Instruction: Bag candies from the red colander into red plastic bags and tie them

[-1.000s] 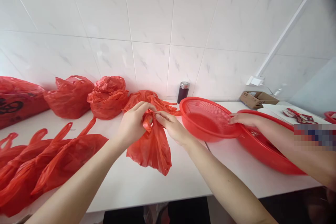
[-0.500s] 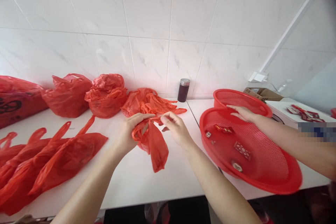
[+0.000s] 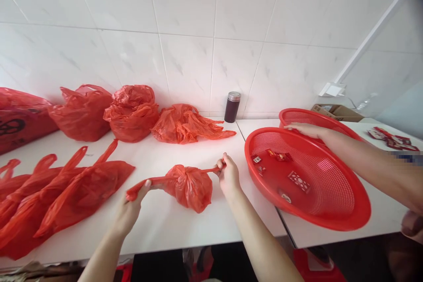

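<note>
A small red plastic bag (image 3: 191, 187), bunched and rounded, hangs between my hands just over the white table. My left hand (image 3: 132, 207) grips its long twisted handle on the left side. On the right, the fingers of my right hand (image 3: 228, 175) pinch the thinner end of the other handle, pulled out taut. Both handles meet at the gathered top of the bag. What the bag holds is hidden. Several tied red bags (image 3: 82, 198) lie in a row left of my left hand.
Red bags (image 3: 130, 116) and a loose bag pile (image 3: 185, 125) stand along the wall, beside a dark flask (image 3: 232, 108). Another person's hand (image 3: 306, 130) touches a tilted red basket (image 3: 330, 194) with a few packets. A second basket (image 3: 317, 116) and a carton (image 3: 337, 112) are behind.
My hands have moved apart, drawing out the bag's two handles, and the bag now shows a gathered, rounded body. The other person's basket has shifted left and tilts differently.
</note>
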